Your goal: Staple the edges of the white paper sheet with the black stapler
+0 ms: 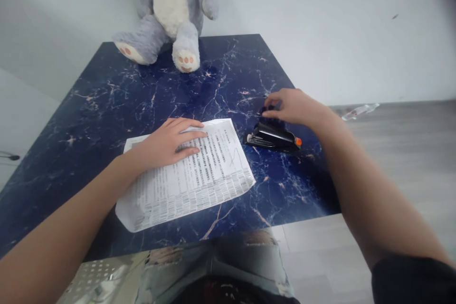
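Paper (199, 175) is lying print side up on the near part of the blue table (110, 104), from what I can see on my end, remotely. Left hand (174, 140) is palm down across its far part, fingers kinda spread, not pinching anything. Just right of the paper, but not touching it, there's a black stapler (274, 137) with an orange right end. Right hand (288, 106) is right by its far side, fingers curled and the tips close together; I honestly can't tell if they're pinching something small. Grey plush (171, 4) sits at the far left end.
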The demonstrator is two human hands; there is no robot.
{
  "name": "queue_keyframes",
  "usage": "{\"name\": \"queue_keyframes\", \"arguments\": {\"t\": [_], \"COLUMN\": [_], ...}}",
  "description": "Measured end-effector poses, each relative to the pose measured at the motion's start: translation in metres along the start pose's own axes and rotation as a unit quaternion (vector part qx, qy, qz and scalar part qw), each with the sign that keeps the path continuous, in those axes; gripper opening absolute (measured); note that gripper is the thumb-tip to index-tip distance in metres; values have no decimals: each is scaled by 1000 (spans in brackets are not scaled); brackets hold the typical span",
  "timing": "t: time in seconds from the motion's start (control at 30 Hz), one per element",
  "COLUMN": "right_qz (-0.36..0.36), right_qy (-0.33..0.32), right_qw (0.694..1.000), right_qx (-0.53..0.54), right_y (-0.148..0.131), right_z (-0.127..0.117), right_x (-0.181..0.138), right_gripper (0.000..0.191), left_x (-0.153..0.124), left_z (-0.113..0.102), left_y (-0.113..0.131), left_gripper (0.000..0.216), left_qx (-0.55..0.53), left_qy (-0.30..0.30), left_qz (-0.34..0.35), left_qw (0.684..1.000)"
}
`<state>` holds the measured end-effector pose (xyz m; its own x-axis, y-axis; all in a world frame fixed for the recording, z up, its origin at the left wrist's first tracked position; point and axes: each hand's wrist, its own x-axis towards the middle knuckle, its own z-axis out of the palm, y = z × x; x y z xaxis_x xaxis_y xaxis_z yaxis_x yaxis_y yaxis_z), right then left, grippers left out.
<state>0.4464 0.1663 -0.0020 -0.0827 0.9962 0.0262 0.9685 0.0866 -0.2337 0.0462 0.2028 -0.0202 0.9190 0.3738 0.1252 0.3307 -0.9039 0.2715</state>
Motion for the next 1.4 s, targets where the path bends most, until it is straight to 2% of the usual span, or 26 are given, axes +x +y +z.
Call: {"name": "queue_keyframes", "arguments": {"t": [0.07,0.3,0.37,0.53,0.67,0.97,1.1,1.23,1.4], "right_qz": [4,29,34,90,124,51,36,46,65], "right_qy": [-23,-37,-10,120,155,103,84,95,110], "right_qw": [1000,998,999,988,980,993,996,994,991], "right_qx": [-3,31,30,27,15,12,10,10,38], "right_y": [3,-7,-10,-12,-6,7,5,8,8], "right_z": [4,2,1,-7,-8,14,16,16,16], "right_x": [2,-1,-3,-8,-8,7,11,12,13], "right_gripper": [27,12,11,15,17,46,34,20,21], "left_x": [0,1,1,2,2,2,2,1,1], "left_z": [1,5,6,7,8,10,10,11,13], "left_y": [0,0,0,1,-2,-4,-1,1,2], "left_gripper": [37,36,35,34,34,34,32,30,29], "left_qx": [0,2,7,5,4,1,-21,-11,-6], "left_qy": [3,17,24,45,56,62,71,92,105], "left_qz": [-8,-11,-9,-27,-55,-66,-63,-59,-52], "left_qw": [1000,1000,1000,999,997,996,995,994,993]}}
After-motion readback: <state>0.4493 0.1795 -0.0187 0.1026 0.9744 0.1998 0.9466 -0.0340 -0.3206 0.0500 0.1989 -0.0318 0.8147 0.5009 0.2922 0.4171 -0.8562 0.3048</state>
